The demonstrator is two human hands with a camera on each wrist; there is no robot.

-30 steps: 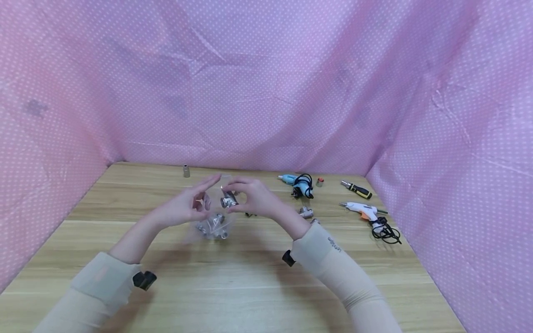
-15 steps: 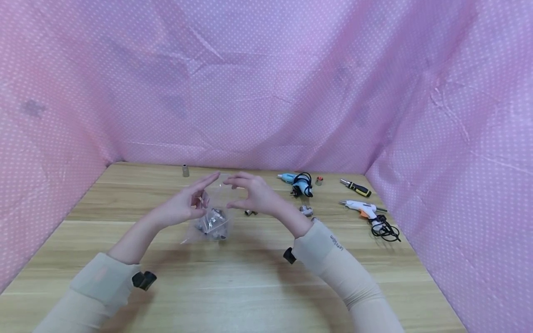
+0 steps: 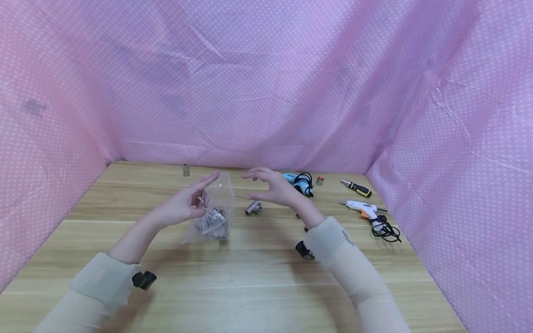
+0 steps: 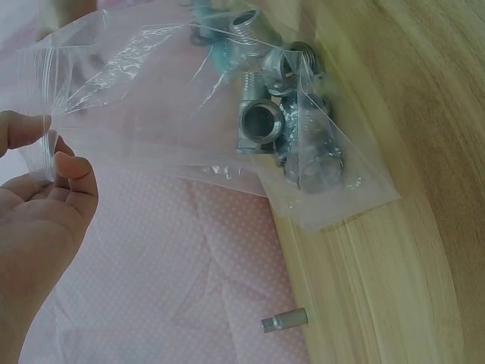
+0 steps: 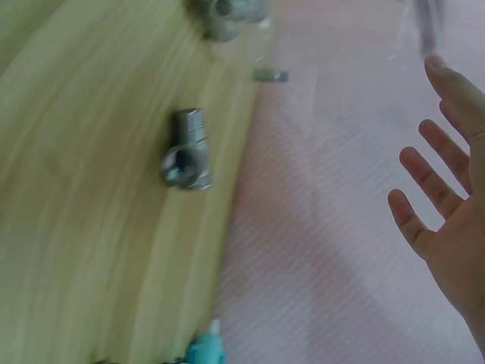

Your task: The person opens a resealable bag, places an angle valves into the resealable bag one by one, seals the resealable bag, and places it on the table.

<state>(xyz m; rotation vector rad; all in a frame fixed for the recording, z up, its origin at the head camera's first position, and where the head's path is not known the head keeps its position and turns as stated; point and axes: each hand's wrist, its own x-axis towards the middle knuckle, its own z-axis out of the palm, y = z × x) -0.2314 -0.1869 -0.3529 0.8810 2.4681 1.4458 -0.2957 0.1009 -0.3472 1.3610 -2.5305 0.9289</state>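
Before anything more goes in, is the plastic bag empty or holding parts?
Holding parts: several metal fittings show through the plastic bag, gathered in its lower end. The left hand grips its top edge.

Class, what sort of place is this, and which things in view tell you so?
Probably a makeshift tabletop workspace: a wooden table with pink dotted cloth behind and beside it, a white glue gun lying on top, and a clear bag of metal fittings in the left hand.
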